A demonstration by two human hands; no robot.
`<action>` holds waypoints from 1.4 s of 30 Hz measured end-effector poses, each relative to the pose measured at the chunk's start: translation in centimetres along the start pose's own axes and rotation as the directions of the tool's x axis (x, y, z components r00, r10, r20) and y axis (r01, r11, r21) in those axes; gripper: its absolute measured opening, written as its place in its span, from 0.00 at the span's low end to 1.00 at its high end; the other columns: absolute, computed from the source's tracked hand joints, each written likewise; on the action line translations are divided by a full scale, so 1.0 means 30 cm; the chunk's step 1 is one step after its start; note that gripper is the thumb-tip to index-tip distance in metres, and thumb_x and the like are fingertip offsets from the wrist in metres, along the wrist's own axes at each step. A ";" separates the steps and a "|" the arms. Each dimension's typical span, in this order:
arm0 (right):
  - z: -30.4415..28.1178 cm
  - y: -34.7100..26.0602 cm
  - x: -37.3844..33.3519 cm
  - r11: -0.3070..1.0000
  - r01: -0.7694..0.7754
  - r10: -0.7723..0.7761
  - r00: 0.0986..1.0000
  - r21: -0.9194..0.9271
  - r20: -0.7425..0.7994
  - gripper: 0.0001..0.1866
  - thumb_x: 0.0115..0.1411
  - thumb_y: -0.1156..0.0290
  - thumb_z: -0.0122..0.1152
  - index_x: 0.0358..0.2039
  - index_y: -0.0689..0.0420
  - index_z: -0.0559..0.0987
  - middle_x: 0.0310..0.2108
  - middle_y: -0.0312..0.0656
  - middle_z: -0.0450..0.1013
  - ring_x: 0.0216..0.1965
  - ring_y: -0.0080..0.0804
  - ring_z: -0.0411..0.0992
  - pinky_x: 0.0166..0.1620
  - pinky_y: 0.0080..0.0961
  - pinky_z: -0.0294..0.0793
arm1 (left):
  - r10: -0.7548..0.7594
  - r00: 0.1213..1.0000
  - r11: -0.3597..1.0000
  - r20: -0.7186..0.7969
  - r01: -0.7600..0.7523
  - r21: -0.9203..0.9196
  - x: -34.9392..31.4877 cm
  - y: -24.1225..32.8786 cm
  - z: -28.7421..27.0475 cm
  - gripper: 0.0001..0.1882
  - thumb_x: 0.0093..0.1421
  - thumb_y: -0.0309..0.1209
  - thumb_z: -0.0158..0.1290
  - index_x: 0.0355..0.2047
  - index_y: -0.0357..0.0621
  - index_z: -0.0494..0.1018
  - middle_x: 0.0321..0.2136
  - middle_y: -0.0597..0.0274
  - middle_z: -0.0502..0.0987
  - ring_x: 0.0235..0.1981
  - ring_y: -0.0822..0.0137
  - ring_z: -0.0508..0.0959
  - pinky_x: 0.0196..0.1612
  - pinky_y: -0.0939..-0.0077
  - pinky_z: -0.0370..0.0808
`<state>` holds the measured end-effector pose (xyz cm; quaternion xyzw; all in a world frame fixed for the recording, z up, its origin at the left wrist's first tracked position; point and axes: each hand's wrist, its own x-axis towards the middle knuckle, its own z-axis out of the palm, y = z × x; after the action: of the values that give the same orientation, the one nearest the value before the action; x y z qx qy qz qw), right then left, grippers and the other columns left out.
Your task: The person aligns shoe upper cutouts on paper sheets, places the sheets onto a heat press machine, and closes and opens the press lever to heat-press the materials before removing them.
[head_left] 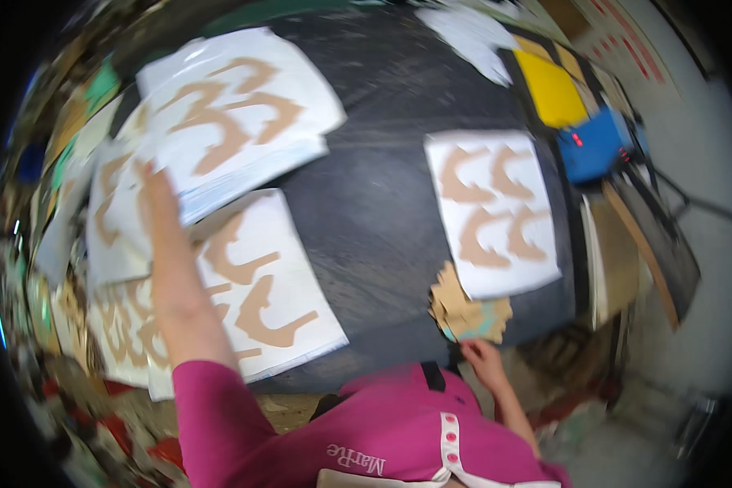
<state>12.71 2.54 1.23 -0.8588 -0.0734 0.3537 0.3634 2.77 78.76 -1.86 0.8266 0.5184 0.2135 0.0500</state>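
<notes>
At the left, my left hand [156,180] reaches over white sheets bearing tan curved cut pieces. It touches or hovers at the near-left edge of the upper white sheet [309,106]; motion blur hides how its fingers are set. Below my left forearm lies another white sheet [301,272] with similar tan shapes. My right hand [484,362] is at the table's near edge, fingers pinched together just below a loose stack of tan pieces [464,307] with pale green marks. What those fingers hold, if anything, is too small to make out.
A white sheet [504,211] with tan curved pieces lies on the right of the black table [358,220]. Beyond its right edge are a blue box [594,148] with red lights and a yellow panel [551,88]. Crumpled white material [468,37] lies at the far side.
</notes>
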 end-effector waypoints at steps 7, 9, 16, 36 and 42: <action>-0.094 0.062 0.106 0.967 0.024 0.022 0.984 0.252 -0.177 0.12 0.62 0.70 0.58 0.45 0.58 0.79 0.27 0.31 0.73 0.30 0.16 0.69 0.34 0.17 0.70 | -0.477 0.877 0.574 0.065 0.366 -0.733 0.015 -0.103 -0.153 0.33 0.60 0.31 0.53 0.65 0.47 0.55 0.43 0.52 0.75 0.45 0.62 0.73 0.54 0.62 0.69; -0.147 0.057 0.135 0.812 -0.035 0.216 0.945 0.583 -0.245 0.14 0.62 0.74 0.56 0.49 0.58 0.74 0.25 0.31 0.69 0.27 0.16 0.68 0.29 0.15 0.68 | -0.391 0.901 0.490 0.186 0.375 -0.787 -0.069 0.045 -0.175 0.34 0.59 0.26 0.55 0.64 0.48 0.55 0.48 0.54 0.72 0.47 0.61 0.72 0.54 0.61 0.71; -0.281 0.079 0.290 0.997 0.071 -0.055 0.790 0.003 -0.610 0.25 0.53 0.75 0.64 0.53 0.53 0.70 0.43 0.41 0.69 0.47 0.34 0.69 0.48 0.31 0.70 | -0.004 0.719 -0.053 0.695 0.693 -0.719 -0.625 0.328 -0.284 0.22 0.63 0.26 0.52 0.57 0.42 0.65 0.46 0.55 0.74 0.46 0.64 0.76 0.50 0.69 0.77; -0.890 -0.764 0.559 0.409 0.798 -0.903 0.425 -0.442 -0.068 0.12 0.53 0.74 0.63 0.40 0.56 0.81 0.34 0.43 0.77 0.36 0.39 0.76 0.42 0.29 0.75 | -0.252 0.301 -0.021 0.920 0.948 -0.316 -1.499 0.586 -0.373 0.16 0.63 0.26 0.50 0.51 0.43 0.69 0.38 0.59 0.76 0.37 0.66 0.78 0.41 0.74 0.78; -1.174 -1.291 0.932 0.422 0.788 -0.905 0.395 -0.448 -0.159 0.18 0.54 0.71 0.63 0.47 0.55 0.79 0.43 0.42 0.74 0.45 0.32 0.72 0.50 0.26 0.71 | -0.414 0.253 -0.092 0.874 0.944 -0.317 -1.661 0.500 -0.444 0.14 0.63 0.26 0.49 0.49 0.45 0.69 0.36 0.61 0.76 0.34 0.66 0.79 0.37 0.73 0.79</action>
<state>61.71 21.17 29.03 -0.7907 -0.4868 -0.0732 0.3640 -8.58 26.30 -0.25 0.2587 0.6554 0.1392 0.6958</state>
